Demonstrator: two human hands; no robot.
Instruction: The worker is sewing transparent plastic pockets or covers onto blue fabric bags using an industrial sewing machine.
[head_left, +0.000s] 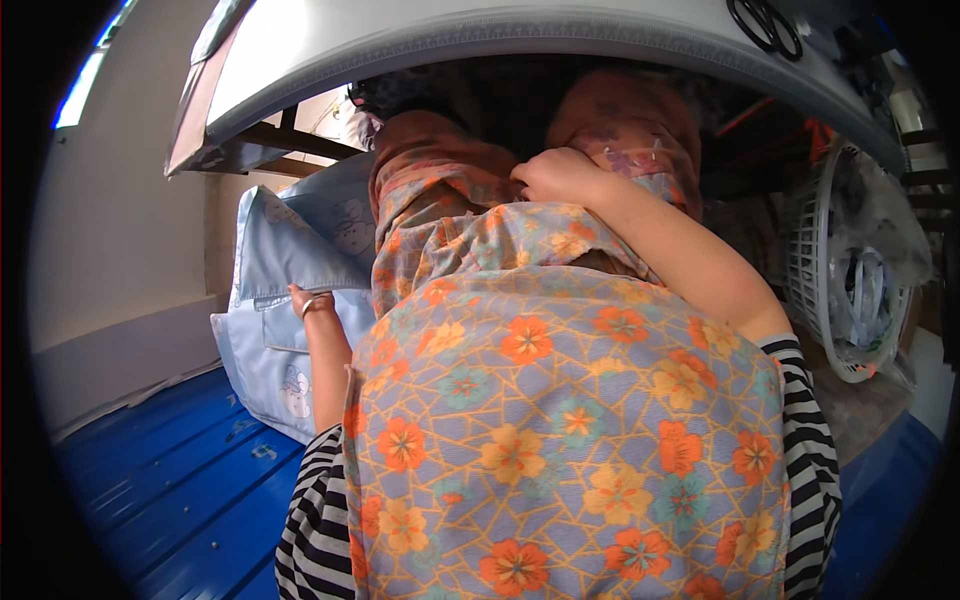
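Note:
On my left, light blue fabric pieces with a pale printed figure and a stitched edge hang beside my leg. My left hand, with a ring on one finger, pinches the lower stitched edge of the upper piece; most of its fingers are behind the cloth. My right hand lies on my lap between the knees, its fingers curled in. Whatever that hand holds, if anything, is hidden. A flowered apron covers my front and lap.
A white table with a ruler strip along its front edge stands over my knees. Black-handled scissors lie on it at the right. A white plastic basket with clear bags stands at my right. The floor is ribbed blue.

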